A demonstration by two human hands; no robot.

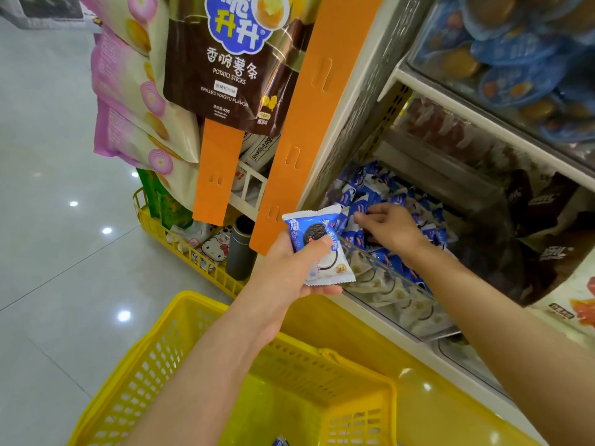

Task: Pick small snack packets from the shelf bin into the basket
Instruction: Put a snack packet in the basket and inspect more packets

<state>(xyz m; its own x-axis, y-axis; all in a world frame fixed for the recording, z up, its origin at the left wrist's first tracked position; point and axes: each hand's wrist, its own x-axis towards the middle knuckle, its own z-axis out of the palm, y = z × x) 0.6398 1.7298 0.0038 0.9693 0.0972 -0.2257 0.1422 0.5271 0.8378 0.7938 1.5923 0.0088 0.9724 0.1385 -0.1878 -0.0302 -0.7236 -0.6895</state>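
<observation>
My left hand (289, 268) holds a small blue-and-white cookie snack packet (317, 246), thumb on its front, just left of the shelf bin. The clear-fronted shelf bin (399, 284) is heaped with the same blue packets (380, 191). My right hand (389, 228) reaches down into the bin, fingers curled on a packet in the pile; whether it grips one I cannot tell. The yellow plastic basket (193, 358) sits below my arms, and a blue packet corner (280, 441) shows at its bottom.
An orange hanging strip (309, 123) with a brown potato-stick bag (231, 66) hangs left of the shelf. A second yellow basket (180, 243) of goods stands on the floor behind. Darker snack bags (547, 220) fill bins to the right, blue packs (515, 59) above.
</observation>
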